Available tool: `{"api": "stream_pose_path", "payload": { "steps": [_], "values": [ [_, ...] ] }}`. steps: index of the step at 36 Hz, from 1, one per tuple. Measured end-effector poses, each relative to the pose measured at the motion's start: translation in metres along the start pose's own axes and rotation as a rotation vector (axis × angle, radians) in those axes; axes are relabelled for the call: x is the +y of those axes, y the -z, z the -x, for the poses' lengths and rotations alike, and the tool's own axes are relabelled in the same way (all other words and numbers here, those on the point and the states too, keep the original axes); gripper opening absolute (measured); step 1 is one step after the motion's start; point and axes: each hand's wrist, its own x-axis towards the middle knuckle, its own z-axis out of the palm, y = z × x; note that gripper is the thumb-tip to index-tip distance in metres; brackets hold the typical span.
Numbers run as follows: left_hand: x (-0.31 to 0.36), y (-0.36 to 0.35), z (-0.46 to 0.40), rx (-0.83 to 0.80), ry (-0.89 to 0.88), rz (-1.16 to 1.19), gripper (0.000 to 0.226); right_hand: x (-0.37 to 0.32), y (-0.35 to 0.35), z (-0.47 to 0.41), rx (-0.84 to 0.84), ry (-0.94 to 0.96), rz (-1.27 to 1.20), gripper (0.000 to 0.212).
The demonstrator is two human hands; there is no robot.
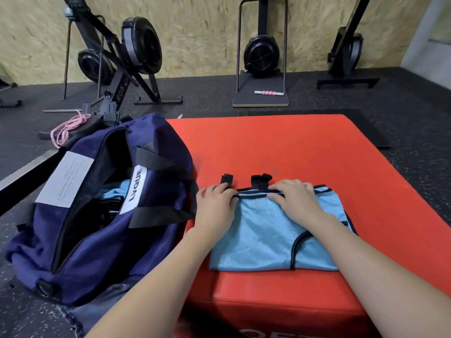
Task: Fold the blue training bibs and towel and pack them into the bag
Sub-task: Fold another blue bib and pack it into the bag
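— What are the hands doing?

— Both lie on the far edge of the bib (268,230). The left hand (214,203) is at the left corner, fingers bent down on the dark trim. The right hand (296,200) presses near the middle of that edge, fingers a bit bent. I cannot tell if either grip really pinches the cloth or just pushes on it, because the fingertips hide the edge.

— What is the bib like?

— Light blue mesh with tiny holes and thin dark trim. It lies flat, folded into a rough rectangle. Short black straps (261,180) poke out past the fingers.

— What is under it?

— A red pad (305,147), smooth and a little shiny, with a thick front side. White letters at the bottom are cut off.

— And the bag?

— The bag (97,203) sits just left of the pad on the speckled black floor (415,113). It is dark blue cloth, soft and saggy, unzipped. Something light blue shows inside, but it is too dark to make out.
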Motion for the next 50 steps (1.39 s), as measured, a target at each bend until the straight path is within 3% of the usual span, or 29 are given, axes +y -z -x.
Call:
{"api": "stream_pose_path", "payload": {
  "steps": [2, 10, 17, 24, 33, 38, 45, 50],
  "values": [
    [0.0, 0.0, -0.005, 0.074, 0.024, -0.006, 0.014, 0.009, 0.006, -0.001, 0.0, -0.025, -0.032, 0.031],
    [0.019, 0.002, -0.009, -0.005, 0.129, 0.029, 0.009, 0.065, 0.031, 0.002, 0.003, -0.025, -0.12, 0.021],
    [0.04, -0.005, -0.014, -0.103, 0.141, 0.009, 0.036, 0.091, 0.045, 0.015, -0.011, -0.068, -0.131, 0.012],
    [0.073, -0.03, -0.024, -0.269, 0.133, -0.065, 0.068, 0.086, 0.078, 0.046, -0.255, -0.12, -0.134, 0.011],
    [0.135, -0.044, -0.021, -0.508, -0.092, -0.031, 0.072, 0.061, 0.088, 0.1, -0.529, -0.105, -0.156, 0.028],
    [0.142, -0.04, -0.01, -0.496, -0.157, 0.022, 0.067, 0.06, 0.089, 0.116, -0.481, -0.112, -0.078, 0.03],
    [0.105, -0.009, 0.017, -0.384, -0.219, 0.123, 0.058, 0.053, 0.093, 0.13, -0.227, 0.007, -0.078, 0.016],
    [0.064, 0.013, 0.058, -0.312, -0.282, 0.129, 0.07, 0.046, 0.082, 0.149, -0.207, 0.151, -0.108, 0.029]
  ]
}}
